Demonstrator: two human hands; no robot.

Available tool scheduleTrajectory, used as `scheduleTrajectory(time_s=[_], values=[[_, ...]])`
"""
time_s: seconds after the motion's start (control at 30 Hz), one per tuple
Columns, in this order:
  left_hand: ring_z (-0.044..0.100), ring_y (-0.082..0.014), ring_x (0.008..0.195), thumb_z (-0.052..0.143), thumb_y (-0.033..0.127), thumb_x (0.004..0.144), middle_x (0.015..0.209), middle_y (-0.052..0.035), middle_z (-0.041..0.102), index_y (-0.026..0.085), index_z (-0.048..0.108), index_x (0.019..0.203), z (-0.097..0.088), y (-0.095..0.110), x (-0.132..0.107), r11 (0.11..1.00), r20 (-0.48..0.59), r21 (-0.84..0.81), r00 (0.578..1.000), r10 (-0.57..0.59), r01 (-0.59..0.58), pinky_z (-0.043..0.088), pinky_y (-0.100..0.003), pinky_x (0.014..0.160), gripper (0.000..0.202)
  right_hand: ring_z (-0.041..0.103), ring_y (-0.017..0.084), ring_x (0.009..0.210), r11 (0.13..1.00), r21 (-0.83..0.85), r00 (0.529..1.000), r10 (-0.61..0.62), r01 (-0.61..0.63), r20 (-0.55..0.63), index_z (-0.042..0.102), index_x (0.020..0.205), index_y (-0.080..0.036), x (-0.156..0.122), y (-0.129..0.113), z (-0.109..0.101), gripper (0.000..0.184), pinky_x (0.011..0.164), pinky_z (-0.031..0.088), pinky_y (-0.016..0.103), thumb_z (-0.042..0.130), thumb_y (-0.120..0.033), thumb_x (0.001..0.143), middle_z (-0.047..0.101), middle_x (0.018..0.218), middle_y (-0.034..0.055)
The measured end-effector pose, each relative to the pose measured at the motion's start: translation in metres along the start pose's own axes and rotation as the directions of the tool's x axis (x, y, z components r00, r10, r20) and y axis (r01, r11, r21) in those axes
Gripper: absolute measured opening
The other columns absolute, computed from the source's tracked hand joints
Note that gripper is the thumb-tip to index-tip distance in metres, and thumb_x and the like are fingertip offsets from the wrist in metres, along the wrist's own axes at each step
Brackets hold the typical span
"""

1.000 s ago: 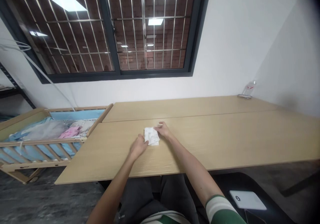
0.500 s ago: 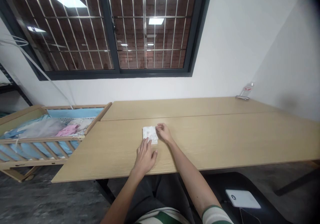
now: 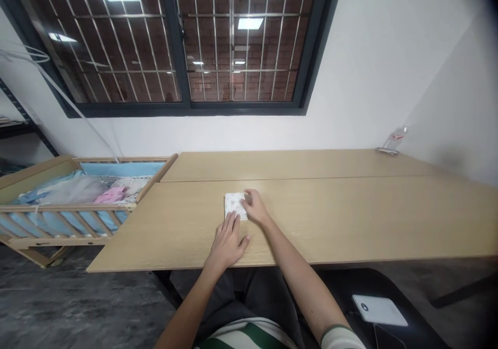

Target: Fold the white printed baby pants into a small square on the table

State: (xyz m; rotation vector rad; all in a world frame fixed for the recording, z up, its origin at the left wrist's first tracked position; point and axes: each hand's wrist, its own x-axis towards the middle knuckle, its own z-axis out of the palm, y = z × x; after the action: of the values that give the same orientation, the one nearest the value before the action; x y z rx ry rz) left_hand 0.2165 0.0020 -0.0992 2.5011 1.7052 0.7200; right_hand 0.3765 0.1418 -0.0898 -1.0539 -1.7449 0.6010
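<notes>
A small folded white cloth (image 3: 232, 202) with a faint pattern lies flat on the light wooden table (image 3: 334, 214). My left hand (image 3: 227, 242) rests palm down, its fingers stretched out and their tips on the cloth's near edge. At the cloth's right edge, my right hand (image 3: 254, 207) has bent fingers, with the thumb over the upper right part and the fingertips at the far corner. Part of that edge is hidden beneath the right hand.
A wooden crib (image 3: 97, 209) with blue lining and bedding stands left of the table. A clear bottle (image 3: 396, 139) is at the far right corner, beside a small flat object. A white phone (image 3: 379, 310) lies on the black chair (image 3: 338, 281). A barred window is ahead.
My right thumb has moved left onto the cloth, and the cloth's right edge looks straighter. My left hand stays at the near edge. The camera view has shifted slightly.
</notes>
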Motion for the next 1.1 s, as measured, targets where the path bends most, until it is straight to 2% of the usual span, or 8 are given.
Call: scheduleTrajectory(time_s=[0.07, 0.17, 0.23, 0.3, 0.63, 0.87, 1.0, 1.1], values=[[0.023, -0.0319, 0.154, 0.039, 0.051, 0.100, 0.164, -0.0217, 0.029, 0.006, 0.031, 0.154, 0.000, -0.001, 0.001, 1.000, 0.004, -0.002, 1.000, 0.017, -0.017, 0.031, -0.051, 0.120, 0.070, 0.042, 0.029, 0.141, 0.974, -0.115, 0.977, -0.179, 0.193, 0.118, 0.058, 0.137, -0.020, -0.007, -0.015, 0.001, 0.048, 0.119, 0.030, 0.049, 0.060, -0.040, 0.093, 0.050, 0.150, 0.0141], [0.027, -0.0325, 0.153, 0.041, 0.050, 0.100, 0.159, -0.0230, 0.037, 0.006, 0.034, 0.153, 0.002, -0.003, 0.002, 0.998, 0.005, -0.021, 0.998, 0.056, -0.056, 0.028, -0.053, 0.122, 0.069, 0.033, 0.024, 0.150, 0.899, -0.143, 0.840, -0.317, 0.414, 0.440, 0.053, 0.146, -0.026, -0.018, -0.034, 0.010, 0.047, 0.124, 0.021, 0.047, 0.043, -0.044, 0.104, 0.042, 0.160, 0.0074], [0.029, -0.0328, 0.152, 0.042, 0.049, 0.099, 0.158, -0.0228, 0.040, 0.007, 0.036, 0.152, 0.004, -0.005, 0.003, 0.997, 0.007, -0.040, 0.997, 0.072, -0.071, 0.028, -0.053, 0.123, 0.068, 0.038, 0.022, 0.147, 0.902, -0.118, 0.769, -0.278, 0.415, 0.576, 0.057, 0.143, -0.030, -0.023, -0.040, 0.017, 0.045, 0.124, 0.021, 0.045, 0.037, -0.046, 0.106, 0.051, 0.154, 0.0032], [0.028, -0.0328, 0.152, 0.043, 0.049, 0.098, 0.157, -0.0224, 0.041, 0.007, 0.039, 0.150, 0.006, -0.006, 0.003, 0.997, 0.005, -0.053, 0.998, 0.064, -0.063, 0.028, -0.053, 0.123, 0.067, 0.042, 0.022, 0.145, 0.929, -0.116, 0.766, -0.214, 0.352, 0.606, 0.062, 0.139, -0.033, -0.023, -0.041, 0.022, 0.044, 0.125, 0.020, 0.045, 0.037, -0.049, 0.105, 0.056, 0.149, 0.0002], [0.025, -0.0309, 0.153, 0.041, 0.050, 0.099, 0.161, -0.0219, 0.034, 0.006, 0.039, 0.151, 0.011, -0.006, 0.004, 0.999, 0.036, -0.045, 0.999, 0.025, -0.024, 0.027, -0.048, 0.124, 0.068, 0.030, 0.024, 0.152, 0.994, -0.083, 0.881, -0.024, 0.072, 0.472, 0.058, 0.143, -0.031, 0.022, 0.002, 0.012, 0.059, 0.127, 0.011, 0.044, 0.049, -0.065, 0.096, 0.044, 0.157, -0.0004], [0.023, -0.0314, 0.154, 0.041, 0.050, 0.099, 0.163, -0.0214, 0.030, 0.004, 0.038, 0.150, 0.009, -0.005, 0.003, 0.998, 0.065, -0.064, 0.998, -0.003, 0.007, 0.024, -0.047, 0.125, 0.069, 0.022, 0.025, 0.155, 0.994, -0.081, 0.906, -0.038, 0.079, 0.421, 0.054, 0.147, -0.023, 0.029, 0.024, 0.018, 0.074, 0.127, 0.010, 0.043, 0.044, -0.073, 0.093, 0.036, 0.162, 0.0060], [0.032, -0.0286, 0.150, 0.045, 0.045, 0.098, 0.159, -0.0185, 0.039, 0.008, 0.038, 0.149, 0.004, -0.007, 0.002, 0.988, -0.003, -0.156, 1.000, -0.015, 0.014, 0.029, -0.043, 0.123, 0.063, 0.034, 0.025, 0.150, 0.993, 0.076, 0.995, 0.087, -0.092, 0.057, 0.054, 0.143, -0.021, 0.024, 0.029, 0.012, 0.070, 0.125, 0.021, 0.045, 0.036, -0.069, 0.096, 0.043, 0.158, 0.0108], [0.049, -0.0237, 0.136, 0.045, 0.041, 0.099, 0.142, -0.0142, 0.056, 0.016, 0.048, 0.139, 0.001, -0.013, 0.006, 0.969, -0.109, -0.206, 0.981, -0.159, 0.134, 0.038, -0.039, 0.115, 0.047, 0.055, 0.027, 0.129, 0.967, 0.171, 0.964, 0.218, -0.191, -0.153, 0.059, 0.132, -0.019, 0.022, 0.032, 0.003, 0.061, 0.112, 0.040, 0.045, 0.037, -0.063, 0.096, 0.061, 0.139, 0.0141]])
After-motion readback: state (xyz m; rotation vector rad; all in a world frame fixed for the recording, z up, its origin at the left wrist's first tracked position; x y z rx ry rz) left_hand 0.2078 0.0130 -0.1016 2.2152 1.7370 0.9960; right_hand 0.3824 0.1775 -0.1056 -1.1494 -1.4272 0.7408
